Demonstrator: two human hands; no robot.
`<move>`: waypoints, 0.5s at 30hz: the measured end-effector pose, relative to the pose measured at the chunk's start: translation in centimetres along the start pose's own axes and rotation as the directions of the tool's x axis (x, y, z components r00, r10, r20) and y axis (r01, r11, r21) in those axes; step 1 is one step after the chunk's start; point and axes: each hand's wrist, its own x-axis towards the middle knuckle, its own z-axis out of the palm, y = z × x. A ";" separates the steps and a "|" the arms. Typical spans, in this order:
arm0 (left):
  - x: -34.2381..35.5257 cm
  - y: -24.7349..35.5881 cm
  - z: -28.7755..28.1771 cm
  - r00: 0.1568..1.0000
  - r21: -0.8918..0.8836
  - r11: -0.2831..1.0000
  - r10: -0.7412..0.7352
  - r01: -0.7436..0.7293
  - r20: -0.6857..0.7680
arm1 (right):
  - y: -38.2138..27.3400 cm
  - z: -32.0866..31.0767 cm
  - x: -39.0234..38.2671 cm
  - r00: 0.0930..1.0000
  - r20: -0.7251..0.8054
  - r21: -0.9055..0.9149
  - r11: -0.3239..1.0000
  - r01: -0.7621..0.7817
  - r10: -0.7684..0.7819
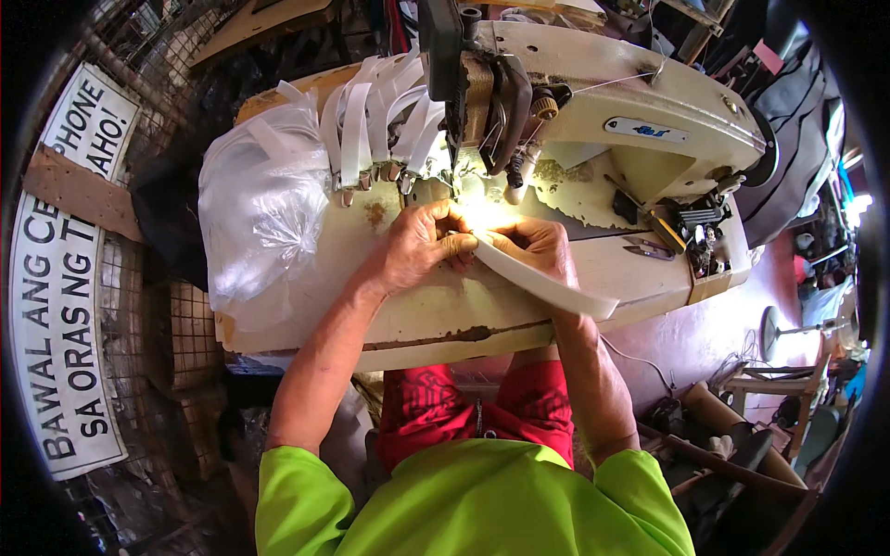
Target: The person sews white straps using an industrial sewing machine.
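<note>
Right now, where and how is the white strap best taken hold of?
Probably pinch the white strap by its flat loose end, coming from the right: that end juts out uncovered, while the left hand and right hand meet at its upper part.

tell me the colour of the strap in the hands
The strap is white, best seen in the head view.
</note>
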 end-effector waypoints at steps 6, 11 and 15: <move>-0.2 0.0 0.6 0.997 0.032 0.999 0.044 -0.043 -0.056 | -0.2 -0.2 0.0 0.993 0.039 -0.143 0.983 0.113 -0.109; -0.2 0.1 0.6 0.998 0.043 0.999 0.022 -0.019 -0.067 | 0.3 -0.2 0.2 0.996 0.076 -0.054 0.997 0.050 -0.046; -0.4 -0.1 0.6 0.996 0.067 0.998 -0.014 0.020 -0.085 | 0.5 -0.1 0.0 0.993 0.086 -0.084 0.993 0.083 -0.075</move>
